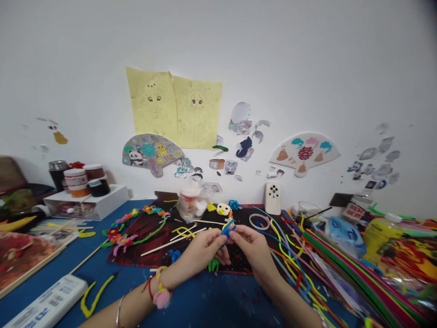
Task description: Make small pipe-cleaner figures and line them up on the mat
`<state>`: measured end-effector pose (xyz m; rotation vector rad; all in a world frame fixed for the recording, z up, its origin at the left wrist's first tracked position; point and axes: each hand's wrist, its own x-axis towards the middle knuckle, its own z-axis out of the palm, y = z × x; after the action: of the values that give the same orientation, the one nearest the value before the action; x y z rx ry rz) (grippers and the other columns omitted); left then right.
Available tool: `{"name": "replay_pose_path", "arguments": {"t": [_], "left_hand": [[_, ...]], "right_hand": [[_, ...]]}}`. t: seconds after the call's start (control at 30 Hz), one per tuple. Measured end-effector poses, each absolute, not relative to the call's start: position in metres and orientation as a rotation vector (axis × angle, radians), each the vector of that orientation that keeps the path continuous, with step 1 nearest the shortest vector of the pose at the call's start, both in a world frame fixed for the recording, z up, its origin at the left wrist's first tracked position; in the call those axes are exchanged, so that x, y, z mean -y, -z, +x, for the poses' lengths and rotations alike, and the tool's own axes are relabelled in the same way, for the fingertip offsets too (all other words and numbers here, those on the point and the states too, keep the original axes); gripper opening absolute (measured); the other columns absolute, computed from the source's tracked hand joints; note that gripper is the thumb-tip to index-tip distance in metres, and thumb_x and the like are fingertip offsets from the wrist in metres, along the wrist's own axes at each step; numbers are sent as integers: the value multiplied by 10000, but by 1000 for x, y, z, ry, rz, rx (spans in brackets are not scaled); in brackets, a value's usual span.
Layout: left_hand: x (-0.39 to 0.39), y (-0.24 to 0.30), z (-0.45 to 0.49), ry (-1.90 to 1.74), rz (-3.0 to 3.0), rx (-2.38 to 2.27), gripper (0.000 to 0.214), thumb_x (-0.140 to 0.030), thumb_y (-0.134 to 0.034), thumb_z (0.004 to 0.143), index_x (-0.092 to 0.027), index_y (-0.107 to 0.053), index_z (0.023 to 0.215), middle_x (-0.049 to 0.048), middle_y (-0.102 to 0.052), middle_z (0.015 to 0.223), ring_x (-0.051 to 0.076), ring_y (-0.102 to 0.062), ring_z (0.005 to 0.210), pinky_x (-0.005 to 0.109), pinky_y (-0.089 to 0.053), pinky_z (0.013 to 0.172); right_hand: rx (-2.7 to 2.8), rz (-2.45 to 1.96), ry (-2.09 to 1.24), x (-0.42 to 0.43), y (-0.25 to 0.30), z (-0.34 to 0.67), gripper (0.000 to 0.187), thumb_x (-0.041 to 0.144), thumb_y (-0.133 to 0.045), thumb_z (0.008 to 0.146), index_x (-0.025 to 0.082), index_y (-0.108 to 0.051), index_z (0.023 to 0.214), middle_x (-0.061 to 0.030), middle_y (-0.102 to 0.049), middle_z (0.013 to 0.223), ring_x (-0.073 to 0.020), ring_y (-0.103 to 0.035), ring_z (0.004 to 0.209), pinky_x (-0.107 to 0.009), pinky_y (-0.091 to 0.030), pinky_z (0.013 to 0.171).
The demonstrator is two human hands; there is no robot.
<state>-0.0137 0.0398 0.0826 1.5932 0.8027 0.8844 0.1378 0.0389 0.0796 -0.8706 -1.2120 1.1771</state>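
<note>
Between my two hands, over the middle of the table, is a small blue pipe-cleaner piece [228, 228] with some yellow and orange at its top. My left hand [208, 246] pinches it from the left, with thumb and fingers closed. From the other side my right hand [251, 248] grips its right part between thumb and fingertips. The fingers hide much of its shape. Just beneath lies a green pipe-cleaner piece [213, 265], and a blue curled piece [175, 256] rests left of my left hand.
Wooden sticks [164, 247] and a flowered pipe-cleaner garland [123, 237] lie left on the dark mat. Loose pipe cleaners [290, 255] and a thick bundle [362, 273] cover the right. Behind stand a plastic bag with a tub [191, 205] and a cream phone [273, 198] against the wall.
</note>
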Motion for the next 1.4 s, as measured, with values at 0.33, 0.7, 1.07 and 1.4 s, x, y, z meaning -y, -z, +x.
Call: {"name": "replay_pose_path", "arguments": {"t": [0.33,0.7,1.07,1.4], "left_hand": [[-44,-88,-21,-845,1498,-736,331,-452,-515,786,-121,-515,774,-31,-561,499,115,-578,422,204,-447,436],[-41,-96,-38,-339,1673,-770,290,-343,-494,795,-121,-564,621,-21,-558,474,88,-562,400,154,-376,406],[-31,-100,-36,-99,1589,-624,185,-338,-586,774,-165,-640,812,-52,-532,498,68,-534,383,166,-432,435],[-29,-107,-31,-456,1577,-595,248,-359,-585,773,-118,-644,780,-4,-600,551,91,-574,484,191,-453,515]], "right_hand": [[1556,-806,-691,-41,-79,145,64,234,-649,728,191,-639,774,-36,-621,791,-176,-595,772,-311,-481,735],[2382,-556,-83,-26,-112,165,180,126,-534,796,223,-667,871,-42,-658,862,-177,-565,866,-345,-446,815],[2120,-852,-1454,-26,-111,170,124,252,-670,665,178,-718,753,13,-636,568,-91,-513,479,-190,-381,470],[1468,-709,-1751,-40,-89,159,166,274,-725,626,135,-653,681,5,-627,592,-102,-563,510,-206,-425,504]]}}
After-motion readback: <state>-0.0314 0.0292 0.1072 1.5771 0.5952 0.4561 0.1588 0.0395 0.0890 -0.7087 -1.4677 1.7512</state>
